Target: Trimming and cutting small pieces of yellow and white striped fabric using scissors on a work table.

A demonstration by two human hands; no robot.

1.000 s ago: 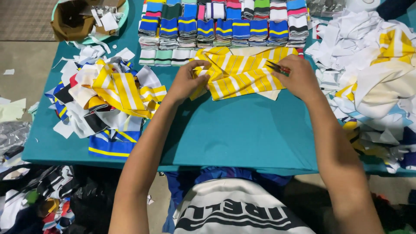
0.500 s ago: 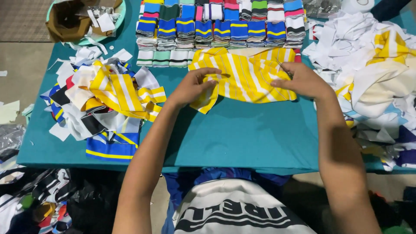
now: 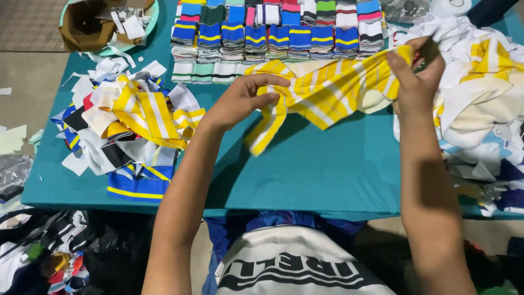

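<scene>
Now my left hand (image 3: 240,101) and right hand (image 3: 415,76) both pinch the yellow cloth (image 3: 327,90), stretched between them above the table (image 3: 338,169); its slack end may drag the stacks (image 3: 278,38) beyond.

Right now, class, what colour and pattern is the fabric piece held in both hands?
Yellow with white stripes: the fabric piece, seen in the head view.

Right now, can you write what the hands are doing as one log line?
left hand: pinching yellow cloth | right hand: gripping its other end | cloth: lifted over table | stacks: behind
</scene>
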